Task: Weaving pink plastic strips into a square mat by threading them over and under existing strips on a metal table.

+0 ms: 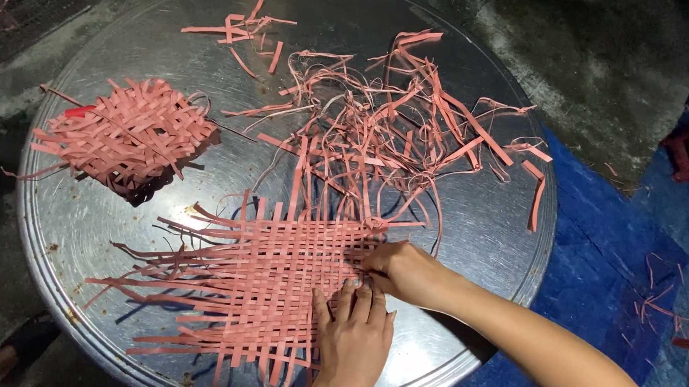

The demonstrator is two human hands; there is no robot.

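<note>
Head view: left hand [354, 337] lies flat, fingers extended, on a woven mat of pink flat strips [263, 287] near the round metal tabletop's [481, 246] front edge; right hand [403, 269] pinches a strip.

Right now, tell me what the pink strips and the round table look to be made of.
Pink strips: thin and flat, matte, bending and curling freely, so likely plastic strapping or stiff paper; the picture leaves that open.
Round table: probably sheet metal such as steel or aluminium, judging by its grey, scuffed shine and blurred reflections.
</note>
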